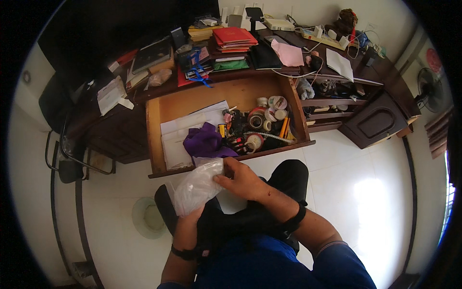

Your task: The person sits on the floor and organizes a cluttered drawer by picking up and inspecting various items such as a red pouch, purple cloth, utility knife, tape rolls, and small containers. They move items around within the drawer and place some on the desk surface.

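A crumpled translucent plastic bag [197, 188] is in front of me, above my lap and close to the drawer's front edge. My right hand [240, 178] pinches the bag's upper right edge between thumb and fingers. The bag covers nearly all of my left hand [195, 212]; only the part by the wrist shows, and whether it is inside or behind the bag is unclear. Just beyond, a purple cloth [206, 140] lies in the pulled-out wooden drawer [231, 89], beside white papers [173, 146]. Tape rolls [256, 121], orange-handled cutters [284, 127] and a battery [221, 130] fill its right side.
Red folders [234, 36], a pink paper [287, 52] and a power strip [325, 39] lie on the dark wooden desk [144, 92]. A cabinet door [375, 121] hangs open at right. On the floor at left stands a translucent bin [148, 218], near a chair [59, 103].
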Available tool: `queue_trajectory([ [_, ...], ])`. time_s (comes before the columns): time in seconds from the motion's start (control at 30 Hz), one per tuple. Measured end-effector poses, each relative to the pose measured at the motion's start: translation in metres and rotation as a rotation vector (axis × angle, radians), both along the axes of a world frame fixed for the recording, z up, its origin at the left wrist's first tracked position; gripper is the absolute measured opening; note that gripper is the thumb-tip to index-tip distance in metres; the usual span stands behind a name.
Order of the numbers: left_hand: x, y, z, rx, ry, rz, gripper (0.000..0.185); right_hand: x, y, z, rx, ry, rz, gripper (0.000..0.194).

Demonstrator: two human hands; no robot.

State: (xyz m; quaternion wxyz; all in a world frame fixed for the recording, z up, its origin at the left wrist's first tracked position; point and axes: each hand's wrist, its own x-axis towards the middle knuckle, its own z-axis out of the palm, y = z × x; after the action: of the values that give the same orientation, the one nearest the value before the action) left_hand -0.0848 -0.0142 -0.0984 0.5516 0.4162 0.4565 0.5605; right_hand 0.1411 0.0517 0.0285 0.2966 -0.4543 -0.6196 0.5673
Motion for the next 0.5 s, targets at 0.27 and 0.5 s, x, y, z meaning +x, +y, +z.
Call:
queue_trajectory([
  [0.27,0.021,0.010,0.053,-0.058,0.151,-0.153,0.044,0.049,0.013,-0.006,-0.074,0.205,-0.088,0.048],
  [0.5,0.012,-0.002,0.114,-0.080,0.228,-0.062,0.044,0.128,0.092,0.040,0.040,0.371,-0.601,0.035],
])
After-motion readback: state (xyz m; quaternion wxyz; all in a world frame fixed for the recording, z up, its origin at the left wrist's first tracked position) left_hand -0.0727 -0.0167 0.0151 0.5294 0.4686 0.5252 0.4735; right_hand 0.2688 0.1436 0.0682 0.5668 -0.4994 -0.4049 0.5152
